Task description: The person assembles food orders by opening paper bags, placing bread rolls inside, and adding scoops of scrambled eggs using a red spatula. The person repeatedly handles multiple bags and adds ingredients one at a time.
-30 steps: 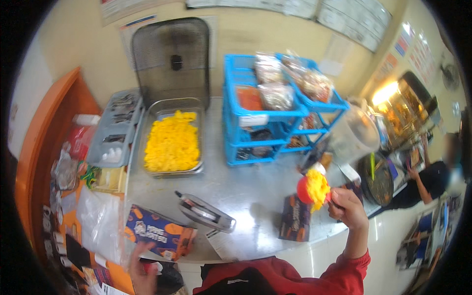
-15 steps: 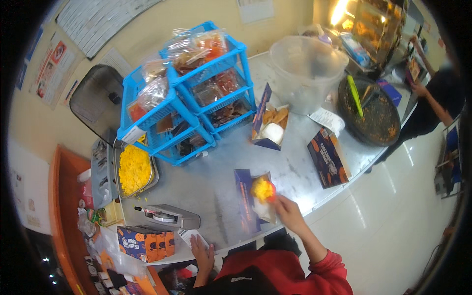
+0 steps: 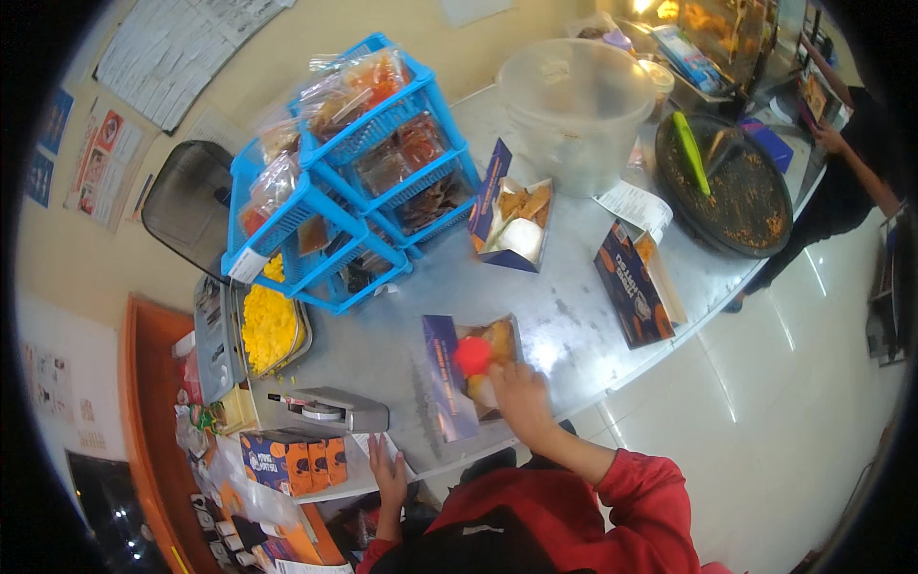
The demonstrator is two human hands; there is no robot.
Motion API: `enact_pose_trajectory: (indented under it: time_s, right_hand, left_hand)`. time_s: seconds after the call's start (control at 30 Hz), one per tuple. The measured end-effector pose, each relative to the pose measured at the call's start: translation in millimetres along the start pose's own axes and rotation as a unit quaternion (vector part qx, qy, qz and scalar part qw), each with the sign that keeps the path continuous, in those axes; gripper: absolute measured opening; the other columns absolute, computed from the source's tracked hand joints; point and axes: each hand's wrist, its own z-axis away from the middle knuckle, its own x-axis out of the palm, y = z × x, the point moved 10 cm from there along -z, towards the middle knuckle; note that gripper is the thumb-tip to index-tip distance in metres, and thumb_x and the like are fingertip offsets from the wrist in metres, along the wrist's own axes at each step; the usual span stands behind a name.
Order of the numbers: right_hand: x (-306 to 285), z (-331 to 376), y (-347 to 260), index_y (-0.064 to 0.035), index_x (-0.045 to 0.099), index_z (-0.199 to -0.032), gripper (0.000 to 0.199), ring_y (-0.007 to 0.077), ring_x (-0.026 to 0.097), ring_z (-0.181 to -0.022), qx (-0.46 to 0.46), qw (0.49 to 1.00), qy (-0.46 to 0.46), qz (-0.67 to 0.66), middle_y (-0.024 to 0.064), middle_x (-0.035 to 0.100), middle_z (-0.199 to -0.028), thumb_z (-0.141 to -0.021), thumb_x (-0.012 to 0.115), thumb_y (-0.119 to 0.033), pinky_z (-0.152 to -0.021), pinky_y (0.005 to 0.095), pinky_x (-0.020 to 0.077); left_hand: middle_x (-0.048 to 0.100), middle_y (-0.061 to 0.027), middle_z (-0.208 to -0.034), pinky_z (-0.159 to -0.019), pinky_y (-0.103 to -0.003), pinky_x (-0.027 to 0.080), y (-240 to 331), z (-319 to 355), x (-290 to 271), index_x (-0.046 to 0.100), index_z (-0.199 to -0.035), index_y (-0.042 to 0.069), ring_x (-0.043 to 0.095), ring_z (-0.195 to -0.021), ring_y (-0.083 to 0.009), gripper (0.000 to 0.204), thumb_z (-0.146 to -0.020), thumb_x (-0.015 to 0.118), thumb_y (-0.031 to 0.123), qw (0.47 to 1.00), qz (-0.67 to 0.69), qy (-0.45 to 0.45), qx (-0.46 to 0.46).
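Note:
My right hand [image 3: 524, 400] is closed on a small round red cup [image 3: 472, 355], tipped over so its red base faces up. The cup sits over an open takeout box [image 3: 448, 394] with a purple lid flap and browned food [image 3: 499, 337] inside. Some yellow shows under my fingers; most of it is hidden. My left hand [image 3: 387, 475] lies flat with its fingers apart on a white paper slip [image 3: 363, 440] at the counter's near edge. Just beyond that hand is a grey tape dispenser [image 3: 344, 409].
A metal pan of yellow rice [image 3: 270, 325] stands at left beside blue stacked baskets [image 3: 392, 163] of bagged sachets. Farther back are another filled box [image 3: 516, 230], a clear tub [image 3: 574, 115] and a dark round tray [image 3: 732, 215] with green tongs [image 3: 689, 153]. Another person [image 3: 851, 163] stands far right.
My right hand has moved slightly left and turned the red cup over; the yellow rice heaped in it before no longer shows on top. My left hand stays on the paper.

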Motion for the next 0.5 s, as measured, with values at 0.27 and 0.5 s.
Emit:
enact_pose_trajectory:
  time_s: [0.27, 0.5]
  right_hand:
    - [-10, -13, 20, -0.0084, 0.054, -0.102, 0.022, 0.0243, 0.06, -0.078, 0.043, 0.999, 0.025, 0.004, 0.0064, 0.059, -0.081, -0.08, 0.054, -0.011, -0.062, 0.0383, 0.048]
    - [-73, -31, 49, -0.008, 0.052, -0.106, 0.017, 0.0335, 0.062, -0.064, 0.167, 0.971, 0.027, -0.167, 0.017, 0.061, -0.069, -0.094, 0.044, -0.017, -0.056, 0.0458, 0.0463]
  left_hand:
    - [0.047, -0.0185, -0.118, -0.1, -0.046, 0.028, 21, 3, -23, 0.058, -0.111, 0.003, 0.041, -0.116, -0.0351, 0.03, -0.082, 0.06, 0.009, 0.99, 0.003, 0.139, 0.006]
    - [0.051, -0.0135, -0.11, -0.095, -0.045, 0.032, 60, 9, -32, 0.06, -0.104, 0.007, 0.046, -0.109, -0.0323, 0.027, -0.077, 0.062, 0.006, 0.988, -0.036, 0.133, 0.069]
